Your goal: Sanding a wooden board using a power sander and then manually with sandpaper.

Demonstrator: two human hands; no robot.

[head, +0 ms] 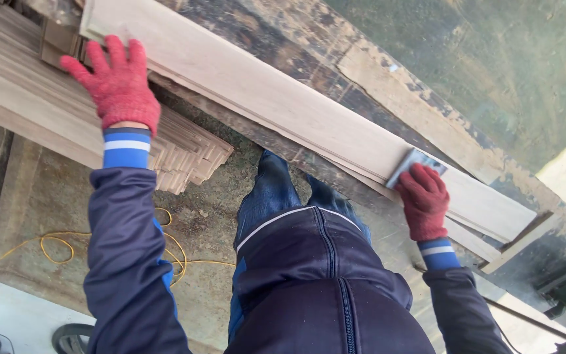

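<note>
Plank pinned under flat, spread left hand; right hand grip clamped on sanding block

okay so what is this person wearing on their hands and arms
Both hands, the left hand and the right hand, wear red knitted gloves with blue cuffs carrying a white stripe. The sleeves are dark navy with a brighter blue panel along the left one, part of a zipped navy jacket with thin white piping.

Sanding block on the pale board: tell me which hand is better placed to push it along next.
Right, probably. The right hand already grips the sanding block against the pale board. The left hand lies flat near the board's far end, apparently steadying it.
</note>
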